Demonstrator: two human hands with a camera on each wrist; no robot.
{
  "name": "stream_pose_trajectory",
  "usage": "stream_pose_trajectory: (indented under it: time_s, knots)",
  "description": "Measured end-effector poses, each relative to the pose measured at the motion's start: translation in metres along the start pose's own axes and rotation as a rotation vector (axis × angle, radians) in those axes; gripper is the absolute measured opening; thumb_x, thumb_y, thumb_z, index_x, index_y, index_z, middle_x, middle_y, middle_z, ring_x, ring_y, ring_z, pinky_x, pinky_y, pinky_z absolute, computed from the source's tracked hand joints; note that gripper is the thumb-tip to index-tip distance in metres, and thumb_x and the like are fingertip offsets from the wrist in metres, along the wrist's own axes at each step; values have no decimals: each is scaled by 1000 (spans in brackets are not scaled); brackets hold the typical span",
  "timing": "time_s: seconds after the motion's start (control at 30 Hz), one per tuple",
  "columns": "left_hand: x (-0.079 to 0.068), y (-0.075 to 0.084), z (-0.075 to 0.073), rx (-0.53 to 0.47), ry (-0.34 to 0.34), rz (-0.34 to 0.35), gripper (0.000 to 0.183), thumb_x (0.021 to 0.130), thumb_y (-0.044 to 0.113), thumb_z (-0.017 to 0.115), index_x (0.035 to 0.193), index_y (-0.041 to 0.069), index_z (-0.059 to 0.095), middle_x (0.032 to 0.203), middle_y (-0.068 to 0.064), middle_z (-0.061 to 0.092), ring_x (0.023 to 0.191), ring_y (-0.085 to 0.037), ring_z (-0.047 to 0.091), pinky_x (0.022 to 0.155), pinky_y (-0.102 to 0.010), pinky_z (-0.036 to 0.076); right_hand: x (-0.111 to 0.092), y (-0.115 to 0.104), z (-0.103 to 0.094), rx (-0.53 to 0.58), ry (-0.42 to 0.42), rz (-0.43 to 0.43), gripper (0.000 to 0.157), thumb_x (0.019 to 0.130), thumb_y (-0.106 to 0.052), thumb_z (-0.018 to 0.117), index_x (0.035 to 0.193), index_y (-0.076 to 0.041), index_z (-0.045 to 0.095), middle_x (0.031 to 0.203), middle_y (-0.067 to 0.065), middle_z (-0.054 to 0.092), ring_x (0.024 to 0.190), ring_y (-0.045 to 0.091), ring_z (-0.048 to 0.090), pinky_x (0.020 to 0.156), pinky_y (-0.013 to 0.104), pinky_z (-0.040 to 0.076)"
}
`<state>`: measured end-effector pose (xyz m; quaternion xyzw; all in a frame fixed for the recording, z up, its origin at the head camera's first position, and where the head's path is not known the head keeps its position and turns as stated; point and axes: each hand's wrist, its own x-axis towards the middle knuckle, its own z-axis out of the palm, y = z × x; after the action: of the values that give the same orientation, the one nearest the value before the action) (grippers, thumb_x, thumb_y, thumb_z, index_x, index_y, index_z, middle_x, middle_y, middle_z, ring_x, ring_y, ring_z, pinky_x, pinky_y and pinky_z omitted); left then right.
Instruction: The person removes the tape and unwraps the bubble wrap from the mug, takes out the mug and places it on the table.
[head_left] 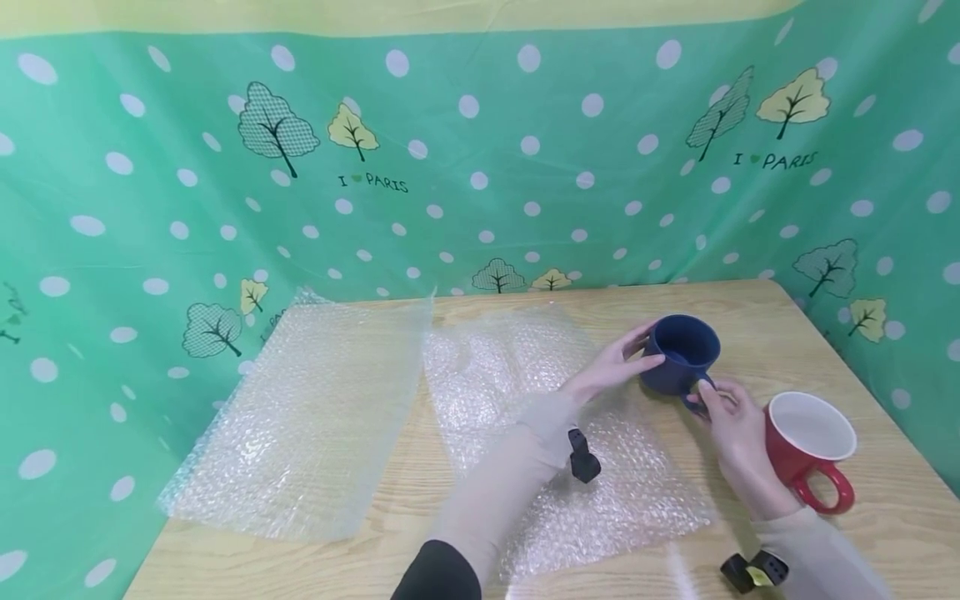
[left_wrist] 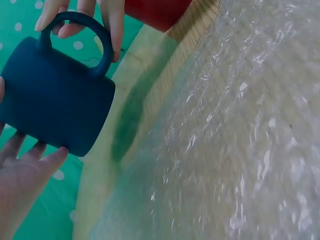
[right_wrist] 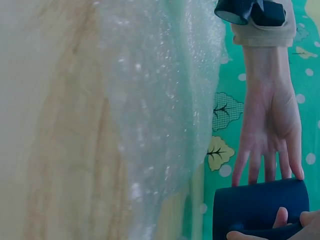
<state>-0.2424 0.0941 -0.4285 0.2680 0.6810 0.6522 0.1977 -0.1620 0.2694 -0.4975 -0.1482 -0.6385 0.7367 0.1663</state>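
A dark blue mug point(head_left: 670, 377) is held up off the table between both hands. From its left side, my left hand point(head_left: 609, 368) grips the body, thumb on the near side and fingers on the far side. My right hand point(head_left: 738, 427) pinches the handle, which points toward me; in the left wrist view the mug handle point(left_wrist: 102, 42) shows with fingers through and around it. Under and left of the mug, a sheet of bubble wrap point(head_left: 517, 375) lies flat on the table. Close beside my right wrist stands a red mug point(head_left: 783, 442) with a white inside.
Another bubble wrap sheet point(head_left: 300, 417) lies on the left of the wooden table point(head_left: 757, 325), overhanging its left edge. Green dotted cloth point(head_left: 480, 150) hangs behind and at both sides. Black wrist devices point(head_left: 582, 458) sit on both sleeves.
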Motion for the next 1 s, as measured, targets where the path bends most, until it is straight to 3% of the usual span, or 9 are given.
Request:
stream_pose_trajectory:
  time_s: [0.2, 0.43, 0.67, 1.0]
  knots:
    - [5, -2, 5, -7, -4, -28, 55, 87, 14, 57, 136, 22, 34, 138, 9, 35, 124, -5, 32, 104, -24, 27, -1, 1, 1, 24, 57, 25, 30, 80, -28, 64, 96, -8, 49, 69, -3, 64, 67, 4, 63, 65, 15, 52]
    - [8, -1, 10, -25, -4, -50, 53, 87, 15, 56, 136, 23, 35, 138, 8, 36, 123, -4, 34, 102, -21, 29, -3, 2, 2, 67, 60, 55, 26, 81, -26, 63, 95, -11, 47, 67, -3, 64, 64, 3, 62, 62, 13, 51]
    - [12, -6, 20, -44, 64, -102, 51, 86, 19, 57, 134, 24, 39, 134, 10, 41, 123, -5, 35, 102, -23, 30, -1, 2, 1, 28, 96, 60, 24, 81, -28, 62, 93, -12, 48, 64, -6, 63, 62, 1, 61, 60, 11, 51]
    - [16, -9, 31, -84, 139, -34, 46, 86, 12, 57, 130, 16, 44, 132, 1, 45, 120, -13, 42, 95, -17, 37, 0, 2, 1, 0, 121, 65, 23, 82, -29, 61, 93, -14, 47, 62, -7, 62, 61, 0, 61, 60, 11, 51]
